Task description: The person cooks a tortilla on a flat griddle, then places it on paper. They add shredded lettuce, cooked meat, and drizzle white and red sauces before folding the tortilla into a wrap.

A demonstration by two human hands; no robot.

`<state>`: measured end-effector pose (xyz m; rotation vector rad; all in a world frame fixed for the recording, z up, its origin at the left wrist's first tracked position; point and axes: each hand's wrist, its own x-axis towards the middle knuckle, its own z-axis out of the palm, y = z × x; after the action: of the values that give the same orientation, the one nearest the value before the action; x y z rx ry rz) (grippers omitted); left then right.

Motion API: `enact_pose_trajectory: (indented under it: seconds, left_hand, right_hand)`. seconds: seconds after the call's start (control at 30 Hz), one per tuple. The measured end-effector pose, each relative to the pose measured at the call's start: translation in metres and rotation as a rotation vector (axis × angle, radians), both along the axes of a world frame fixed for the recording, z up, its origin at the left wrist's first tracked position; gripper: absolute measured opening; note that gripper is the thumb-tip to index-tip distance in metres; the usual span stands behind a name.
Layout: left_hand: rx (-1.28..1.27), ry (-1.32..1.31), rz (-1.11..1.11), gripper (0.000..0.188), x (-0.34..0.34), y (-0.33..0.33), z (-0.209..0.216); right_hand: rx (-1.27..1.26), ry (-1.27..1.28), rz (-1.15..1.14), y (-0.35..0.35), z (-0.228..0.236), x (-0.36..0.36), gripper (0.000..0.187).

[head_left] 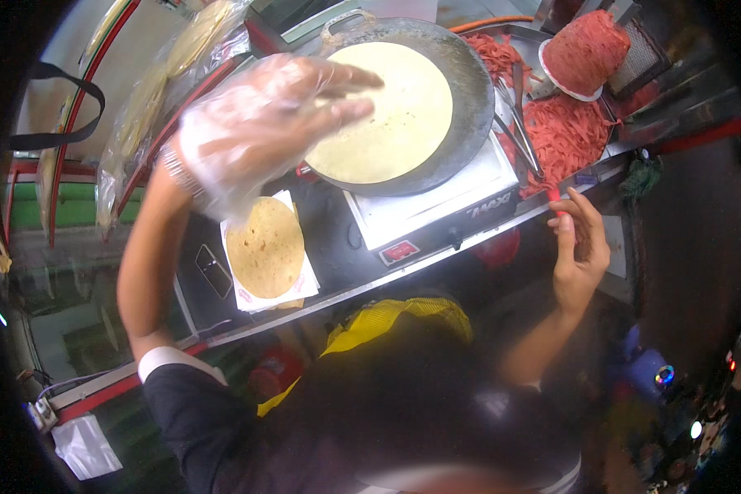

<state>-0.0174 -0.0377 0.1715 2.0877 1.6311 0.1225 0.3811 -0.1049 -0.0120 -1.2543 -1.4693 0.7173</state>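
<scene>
My left hand (pixel 259 123), in a loose clear plastic glove, reaches over the round dark griddle pan (pixel 469 82) with its fingertips on the edge of a pale flatbread (pixel 395 115) lying in the pan. A browned cooked flatbread (pixel 265 245) lies on white paper on the counter just below that hand. My right hand (pixel 578 247) is bare at the counter's front edge on the right, fingers half curled, holding nothing, near a small red piece on the edge.
The pan sits on a white electric cooker (pixel 436 202). Red shredded meat (pixel 564 136) with metal tongs (pixel 519 115) fills a tray at the right, beside a red meat block (pixel 586 49). Bagged flatbreads (pixel 152 90) stand at the left.
</scene>
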Motion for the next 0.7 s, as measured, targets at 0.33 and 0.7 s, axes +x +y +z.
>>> enact_pose_trajectory:
  seconds: [0.33, 0.7]
  left_hand:
    - [0.241, 0.502, -0.196, 0.091, 0.039, 0.093, -0.22]
    - [0.261, 0.403, -0.258, 0.096, 0.025, 0.086, -0.22]
  right_hand:
    - [-0.17, -0.066, 0.222, -0.026, -0.056, -0.042, 0.017]
    - [-0.091, -0.142, 0.094, -0.048, -0.089, -0.078, 0.023]
